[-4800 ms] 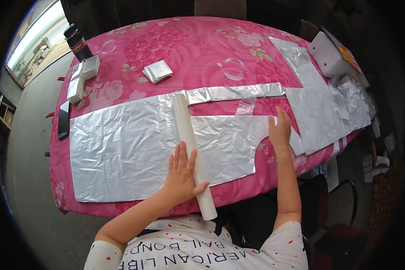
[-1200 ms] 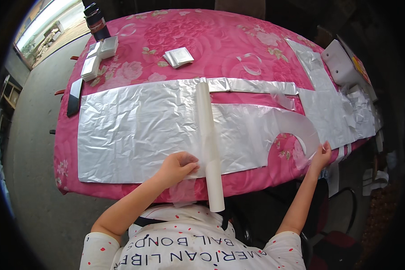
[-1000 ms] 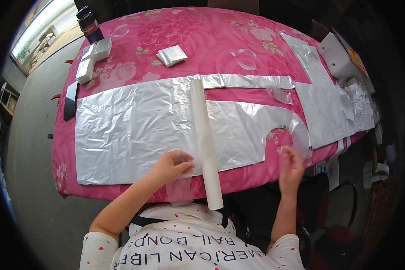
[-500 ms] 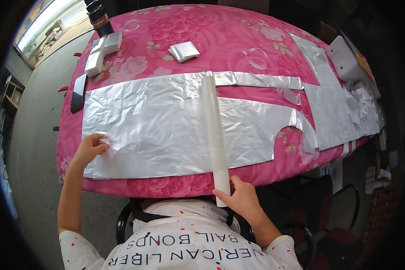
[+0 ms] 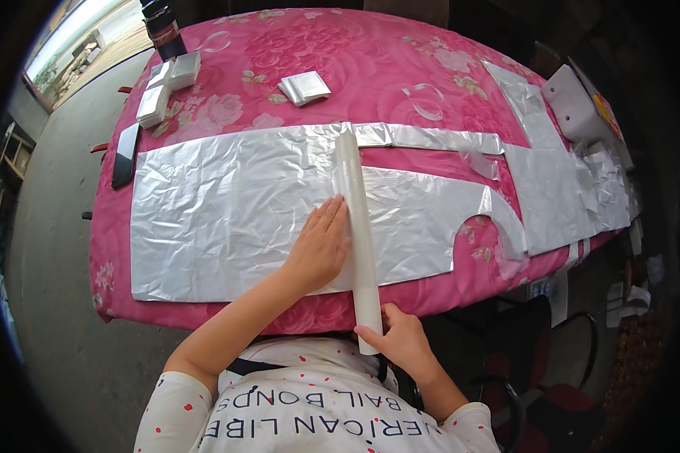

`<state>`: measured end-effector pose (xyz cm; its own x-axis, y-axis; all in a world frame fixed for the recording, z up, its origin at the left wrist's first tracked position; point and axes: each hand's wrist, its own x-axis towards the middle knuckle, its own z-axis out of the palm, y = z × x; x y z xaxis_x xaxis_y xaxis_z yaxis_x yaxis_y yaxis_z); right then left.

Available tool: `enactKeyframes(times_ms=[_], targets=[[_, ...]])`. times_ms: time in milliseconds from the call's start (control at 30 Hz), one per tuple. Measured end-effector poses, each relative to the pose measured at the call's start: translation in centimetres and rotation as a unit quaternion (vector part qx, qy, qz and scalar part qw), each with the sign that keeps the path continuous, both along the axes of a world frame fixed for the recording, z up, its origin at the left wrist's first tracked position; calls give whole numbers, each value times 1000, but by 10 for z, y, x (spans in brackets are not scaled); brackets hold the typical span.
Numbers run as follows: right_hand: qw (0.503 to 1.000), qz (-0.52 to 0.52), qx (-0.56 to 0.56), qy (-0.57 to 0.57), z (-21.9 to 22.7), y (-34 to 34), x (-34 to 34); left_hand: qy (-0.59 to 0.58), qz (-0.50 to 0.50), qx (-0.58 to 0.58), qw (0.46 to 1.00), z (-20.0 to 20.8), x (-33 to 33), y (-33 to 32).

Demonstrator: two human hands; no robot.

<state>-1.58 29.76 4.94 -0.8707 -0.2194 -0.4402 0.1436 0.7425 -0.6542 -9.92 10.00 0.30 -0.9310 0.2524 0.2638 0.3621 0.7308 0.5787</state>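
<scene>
A long whitish, translucent roll of plastic film (image 5: 361, 241) lies across a shiny clear-plastic sheet (image 5: 189, 219), its near end reaching past the table's front edge. My right hand (image 5: 403, 337) grips that near end, thumb on one side and fingers round the other. Flat on the sheet, just left of the roll, rests my left hand (image 5: 321, 245), fingers stretched out and pointing away from me. The sheet is wrinkled and seems to be several layers. Its right part has a curved cut-out, and a narrow plastic strip (image 5: 431, 139) runs along the far side.
Pink floral cloth (image 5: 295, 45) covers the table. Small square packets (image 5: 306, 87) lie at the far middle, with more packets (image 5: 153, 104) at left beside a phone (image 5: 125, 155) and a dark bottle (image 5: 163, 34). More plastic (image 5: 551, 196) and a white box (image 5: 578, 106) sit right.
My left hand has moved from the sheet's left edge, where it pinched the plastic, rightward to lie flat beside the roll. My right hand keeps its hold on the roll.
</scene>
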Motion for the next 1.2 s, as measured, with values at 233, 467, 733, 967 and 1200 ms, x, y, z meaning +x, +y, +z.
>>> enactKeyframes(times_ms=[233,467,733,967,1200], targets=[[996,90,-11,-15,0,6,-24,18,25,-153,988,-16,-5,2],[992,120,13,39,0,-33,-158,25,25,-166,985,-15,-7,5],[882,-161,-404,-181,-32,-85,-266,18,27,-159,987,-9,-5,3],[593,-330,-729,-85,-63,-52,-310,16,20,-186,982,-11,-6,2],[516,-410,-747,87,-44,128,-371,20,25,-174,984,-13,-5,3]])
